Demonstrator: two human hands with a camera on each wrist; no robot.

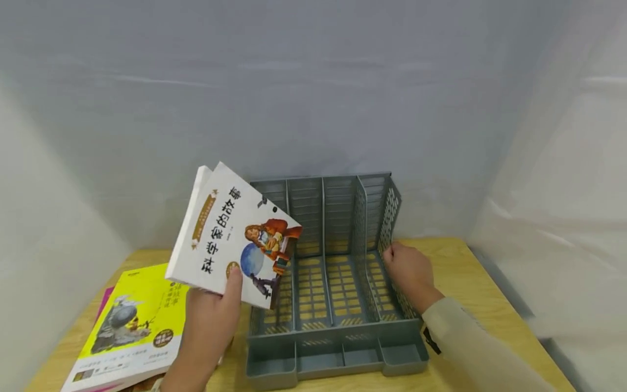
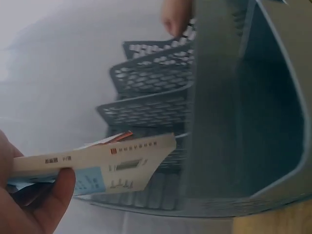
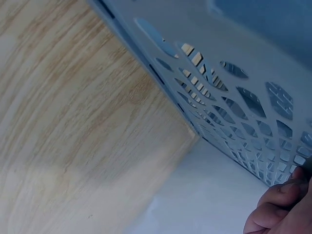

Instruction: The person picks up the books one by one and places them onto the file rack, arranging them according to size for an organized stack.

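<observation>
My left hand grips a white paperback book by its lower edge, thumb on the illustrated front cover. The book tilts above the left part of a grey file rack. A second white edge shows behind the cover; whether it is another book I cannot tell. In the left wrist view the book's pale spine faces up, near the rack's perforated dividers. My right hand holds the rack's right side panel. Its curled fingers show at that panel's edge in the right wrist view.
A yellow-and-white book lies on top of a pink-edged one at the left of the wooden table. Small front trays line the rack's near side. White sheeting hangs behind and at both sides.
</observation>
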